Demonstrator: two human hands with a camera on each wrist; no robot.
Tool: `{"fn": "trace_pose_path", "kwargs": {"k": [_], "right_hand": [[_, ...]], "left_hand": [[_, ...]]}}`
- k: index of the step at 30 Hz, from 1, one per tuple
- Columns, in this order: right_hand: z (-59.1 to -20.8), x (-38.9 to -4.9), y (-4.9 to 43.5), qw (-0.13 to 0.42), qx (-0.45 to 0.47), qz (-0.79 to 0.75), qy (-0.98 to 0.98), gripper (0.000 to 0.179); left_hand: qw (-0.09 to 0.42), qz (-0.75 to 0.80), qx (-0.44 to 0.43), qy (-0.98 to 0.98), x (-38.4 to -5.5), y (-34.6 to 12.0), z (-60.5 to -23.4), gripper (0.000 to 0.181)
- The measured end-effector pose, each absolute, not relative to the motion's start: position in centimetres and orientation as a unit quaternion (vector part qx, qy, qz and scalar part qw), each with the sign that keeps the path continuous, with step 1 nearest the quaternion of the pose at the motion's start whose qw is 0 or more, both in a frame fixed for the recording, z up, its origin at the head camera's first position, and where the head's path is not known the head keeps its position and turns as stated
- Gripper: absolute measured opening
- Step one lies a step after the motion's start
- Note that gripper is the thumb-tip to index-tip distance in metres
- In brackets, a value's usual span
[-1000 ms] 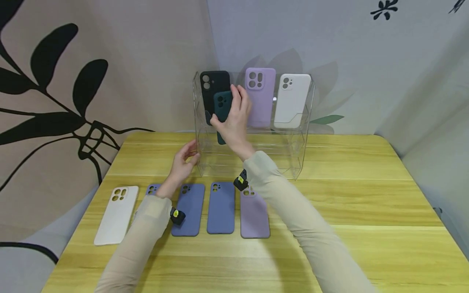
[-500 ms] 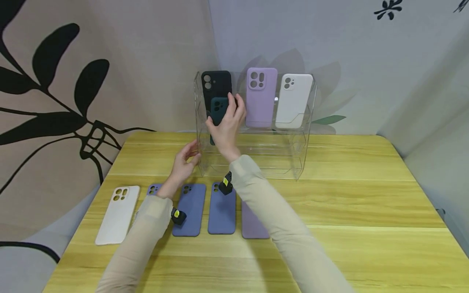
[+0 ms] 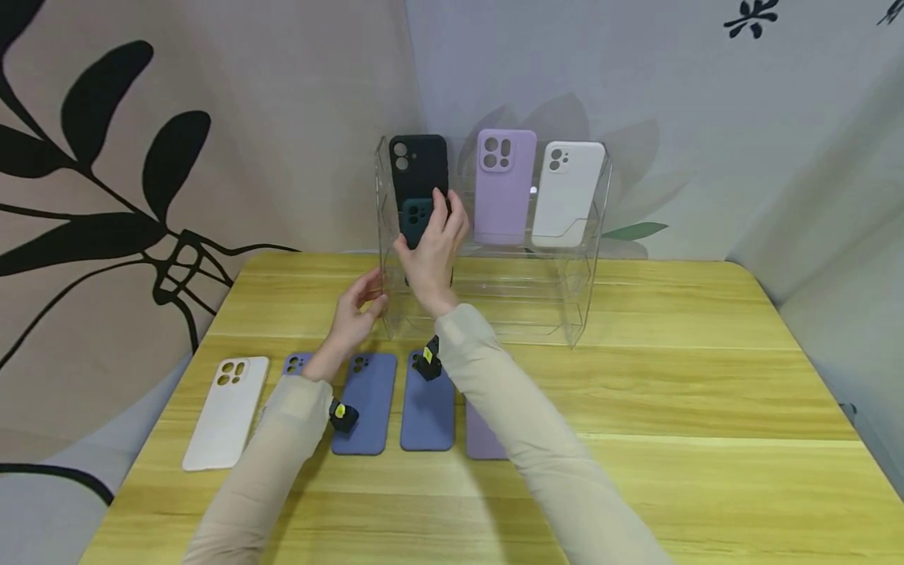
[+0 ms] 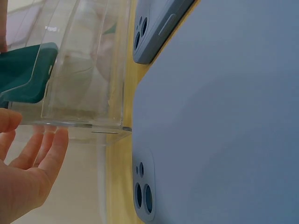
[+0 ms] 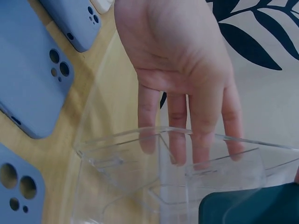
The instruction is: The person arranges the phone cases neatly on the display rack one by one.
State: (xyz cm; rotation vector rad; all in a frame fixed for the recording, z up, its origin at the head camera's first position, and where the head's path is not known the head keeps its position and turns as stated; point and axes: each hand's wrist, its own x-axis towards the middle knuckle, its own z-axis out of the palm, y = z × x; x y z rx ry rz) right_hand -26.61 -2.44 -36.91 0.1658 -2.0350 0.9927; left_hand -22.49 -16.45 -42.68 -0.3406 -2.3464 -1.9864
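A clear acrylic tiered rack [image 3: 487, 339] stands at the back of the table. My right hand [image 3: 434, 255] pinches a dark teal phone case [image 3: 414, 216] by its sides, upright at the left of the rack. Behind it a black phone case [image 3: 418, 163] leans in the top tier. The teal case's lower end shows through the clear plastic in both wrist views. My left hand [image 3: 355, 310] touches the rack's left side with fairly straight fingers [image 5: 177, 112]. Beside the black case stand a lilac phone case [image 3: 504, 196] and a white phone case [image 3: 567, 192].
On the wooden table [image 3: 671, 471] lie a white case [image 3: 226, 416], a mostly covered blue-violet case [image 3: 295, 362], two blue cases, and a purple case [image 3: 484, 433] partly under the right sleeve. A patterned cloth wall [image 3: 304, 118] rises behind the rack.
My right hand has moved left and down with the teal phone case, which now sits lower in front of the black one. The left hand stays at the rack's side.
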Motion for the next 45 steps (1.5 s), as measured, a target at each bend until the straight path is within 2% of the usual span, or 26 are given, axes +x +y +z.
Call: {"fn": "trace_pose_path", "kwargs": {"k": [8,25,36,45], "right_hand": [[-37.3,-26.6,-3.0,0.425,0.065,0.376,-0.821,0.074],[-37.1,-26.0,-1.3,0.427,0.142,0.399,-0.799,0.078],[-36.3,-25.0,1.7,0.404,0.183,0.443,-0.779,0.067],[-36.9,-23.2,3.8,0.384,0.184,0.488,-0.762,0.061]], "left_hand": [[0.046,-0.629,-0.12,-0.767,-22.9,-16.5,-43.3,0.048],[0.035,-0.638,-0.118,-0.76,-22.9,-16.4,-43.1,0.048],[0.041,-0.638,-0.114,-0.761,-22.9,-16.4,-43.3,0.048],[0.028,-0.637,-0.106,-0.763,-21.2,-15.7,-40.6,0.047]]}}
